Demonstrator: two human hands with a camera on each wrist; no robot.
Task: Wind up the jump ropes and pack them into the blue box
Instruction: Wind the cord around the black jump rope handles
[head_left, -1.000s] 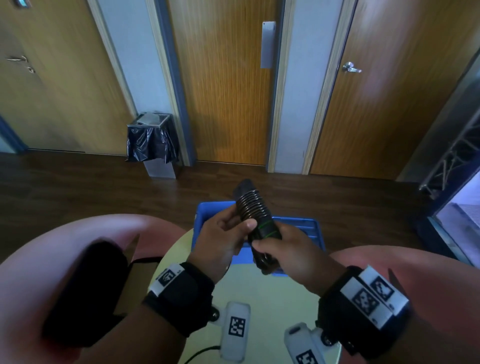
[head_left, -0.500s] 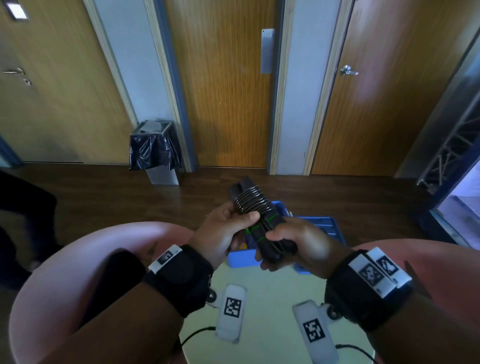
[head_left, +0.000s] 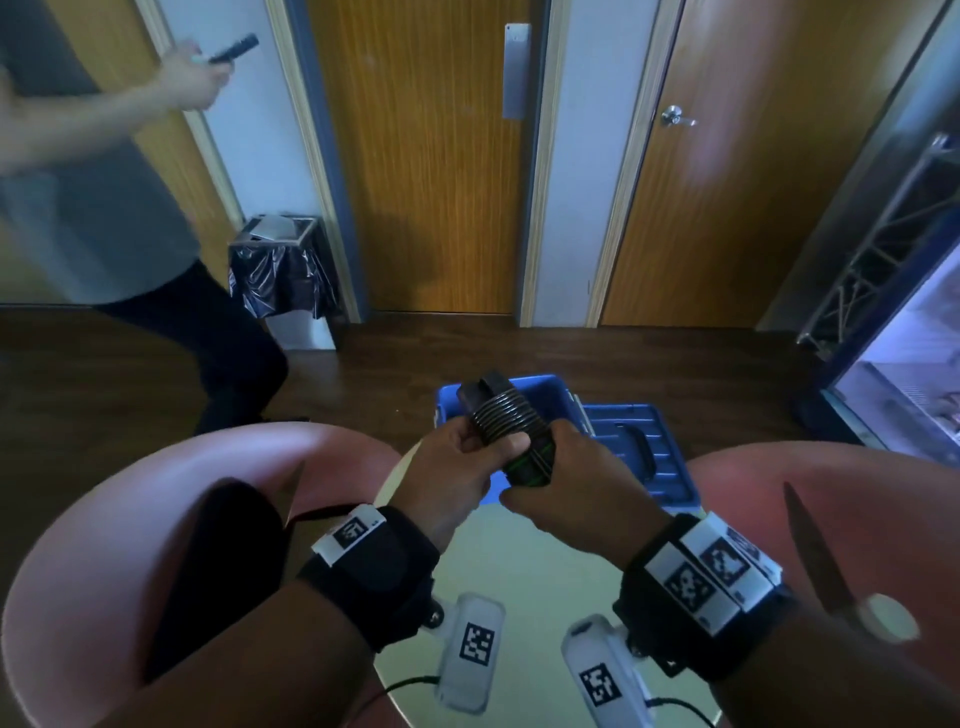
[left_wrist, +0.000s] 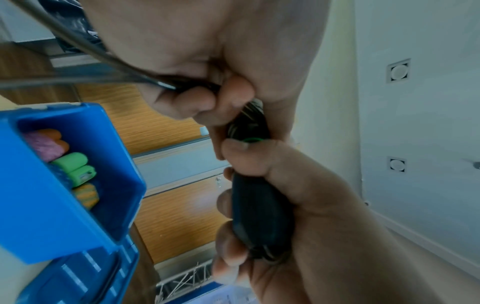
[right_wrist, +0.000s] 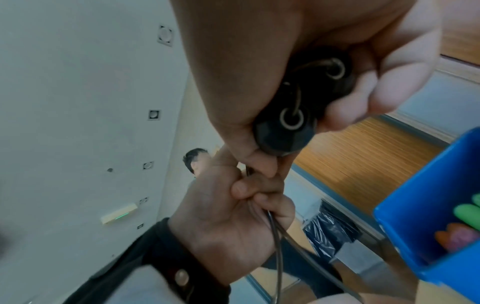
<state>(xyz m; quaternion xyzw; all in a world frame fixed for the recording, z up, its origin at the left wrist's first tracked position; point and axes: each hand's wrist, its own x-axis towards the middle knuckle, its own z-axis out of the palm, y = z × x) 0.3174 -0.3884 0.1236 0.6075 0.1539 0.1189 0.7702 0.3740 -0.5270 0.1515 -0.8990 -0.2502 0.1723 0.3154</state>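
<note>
Gripping a black jump rope (head_left: 511, 431) at the centre of the head view, both hands close tightly around it. The left hand (head_left: 452, 478) curls over the wound cord; the right hand (head_left: 576, 493) wraps the two handles lower down. Just behind them, the blue box (head_left: 558, 400) sits open on the counter (head_left: 524, 582), with colourful ropes (left_wrist: 72, 166) inside.

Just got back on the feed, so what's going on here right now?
A person is winding a black jump rope around its paired handles. The right hand grips the handles, and the left hand pinches the cord against the coils. The bundle is held above the open blue box on the table, not yet packed. Other coloured ropes already lie inside the box. Another person passes in the background.
</note>
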